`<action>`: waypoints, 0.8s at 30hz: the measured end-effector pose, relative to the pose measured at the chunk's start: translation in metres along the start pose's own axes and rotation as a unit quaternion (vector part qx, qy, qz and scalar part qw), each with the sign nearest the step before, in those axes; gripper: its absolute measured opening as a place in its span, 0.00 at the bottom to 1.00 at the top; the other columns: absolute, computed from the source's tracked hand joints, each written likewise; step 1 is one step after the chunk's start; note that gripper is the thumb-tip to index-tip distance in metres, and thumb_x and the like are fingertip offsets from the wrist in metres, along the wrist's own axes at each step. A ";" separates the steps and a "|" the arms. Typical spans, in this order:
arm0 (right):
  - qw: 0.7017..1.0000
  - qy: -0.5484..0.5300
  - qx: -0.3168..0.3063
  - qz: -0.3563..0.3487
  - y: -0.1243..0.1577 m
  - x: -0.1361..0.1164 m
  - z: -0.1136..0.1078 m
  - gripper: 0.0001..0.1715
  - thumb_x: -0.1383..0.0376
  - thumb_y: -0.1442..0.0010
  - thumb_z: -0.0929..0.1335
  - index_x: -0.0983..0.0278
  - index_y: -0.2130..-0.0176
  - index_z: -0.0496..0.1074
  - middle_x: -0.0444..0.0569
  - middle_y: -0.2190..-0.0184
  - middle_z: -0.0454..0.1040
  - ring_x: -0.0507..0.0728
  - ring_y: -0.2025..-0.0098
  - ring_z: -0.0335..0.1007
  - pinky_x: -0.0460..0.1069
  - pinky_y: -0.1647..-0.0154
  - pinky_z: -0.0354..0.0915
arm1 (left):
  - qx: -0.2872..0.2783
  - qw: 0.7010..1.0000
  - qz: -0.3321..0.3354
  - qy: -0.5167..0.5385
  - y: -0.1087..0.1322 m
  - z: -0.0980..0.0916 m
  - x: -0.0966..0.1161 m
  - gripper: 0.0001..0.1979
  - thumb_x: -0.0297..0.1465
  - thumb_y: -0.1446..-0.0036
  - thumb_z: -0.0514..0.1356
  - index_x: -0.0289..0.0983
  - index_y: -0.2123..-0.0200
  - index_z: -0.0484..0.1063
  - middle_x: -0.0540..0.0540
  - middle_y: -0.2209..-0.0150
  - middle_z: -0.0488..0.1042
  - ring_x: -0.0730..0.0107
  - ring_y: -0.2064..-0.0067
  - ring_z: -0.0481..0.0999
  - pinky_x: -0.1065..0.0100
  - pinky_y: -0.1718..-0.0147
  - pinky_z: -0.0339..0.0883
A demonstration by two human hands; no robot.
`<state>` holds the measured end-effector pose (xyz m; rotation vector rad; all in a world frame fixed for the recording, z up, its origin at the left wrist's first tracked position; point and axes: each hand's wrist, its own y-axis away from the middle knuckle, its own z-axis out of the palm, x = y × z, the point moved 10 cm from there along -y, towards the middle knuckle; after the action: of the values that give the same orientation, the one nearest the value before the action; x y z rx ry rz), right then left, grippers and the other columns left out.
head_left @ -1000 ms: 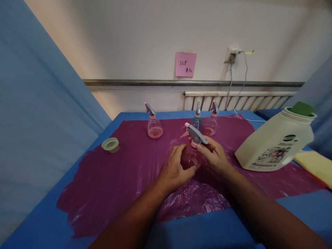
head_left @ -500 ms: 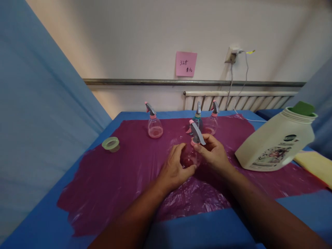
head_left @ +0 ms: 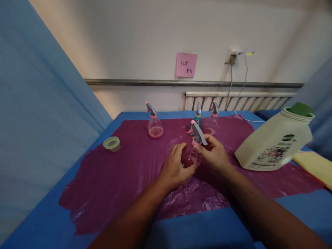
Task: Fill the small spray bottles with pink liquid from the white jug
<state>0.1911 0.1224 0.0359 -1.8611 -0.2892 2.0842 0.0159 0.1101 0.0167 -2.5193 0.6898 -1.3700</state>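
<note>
A small clear spray bottle with a grey and pink trigger head stands on the magenta plastic sheet in the middle of the table. My left hand is wrapped round the bottle's body from the left. My right hand grips the pink collar just under the trigger head with its fingertips. Three more spray bottles stand behind: one at the left and two close together beyond my hands.
A large white detergent jug with an open neck and green cap leans at the right. A green cap sits at the left on the sheet. A yellow cloth lies at the far right. Blue cloth covers the table and side walls.
The trigger head has turned in my right hand, its nozzle swinging from pointing left-back to more upright. My left hand has stayed on the bottle's body.
</note>
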 end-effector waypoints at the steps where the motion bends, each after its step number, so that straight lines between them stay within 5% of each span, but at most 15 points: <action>1: 1.000 -0.002 0.004 0.003 -0.001 0.001 0.000 0.21 0.51 0.44 0.86 0.57 0.58 0.82 0.46 0.59 0.84 0.59 0.57 0.79 0.56 0.47 0.75 | 0.000 1.000 -0.001 -0.003 0.000 0.000 0.000 0.38 0.36 0.42 0.73 0.42 0.30 0.67 0.38 0.36 0.76 0.45 0.36 0.80 0.43 0.37 0.77; 5: 1.000 0.003 -0.001 0.005 0.000 0.000 0.002 0.25 0.48 0.46 0.86 0.56 0.57 0.80 0.46 0.60 0.83 0.59 0.58 0.77 0.55 0.50 0.75 | 0.001 1.000 0.010 -0.006 -0.001 -0.001 0.005 0.38 0.35 0.42 0.73 0.43 0.31 0.67 0.38 0.36 0.76 0.44 0.35 0.79 0.44 0.36 0.77; 11: 0.996 0.073 -0.044 -0.029 0.005 -0.014 0.008 0.21 0.45 0.30 0.77 0.55 0.48 0.84 0.50 0.51 0.86 0.65 0.47 0.81 0.60 0.40 0.74 | 0.005 1.000 0.014 0.004 -0.001 -0.001 0.004 0.37 0.33 0.42 0.72 0.42 0.31 0.67 0.38 0.37 0.77 0.46 0.37 0.80 0.44 0.35 0.76; 24: 0.969 0.217 -0.083 -0.078 -0.022 -0.044 0.026 0.17 0.50 0.35 0.79 0.57 0.51 0.86 0.50 0.54 0.87 0.63 0.53 0.83 0.58 0.48 0.77 | 0.043 0.999 -0.008 0.002 -0.005 -0.009 -0.006 0.42 0.35 0.39 0.74 0.40 0.26 0.63 0.32 0.29 0.71 0.41 0.26 0.73 0.39 0.26 0.68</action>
<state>0.1719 0.1281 0.0880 -2.2495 -0.4915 1.5387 0.0076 0.1181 0.0189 -2.4617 0.5990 -1.3789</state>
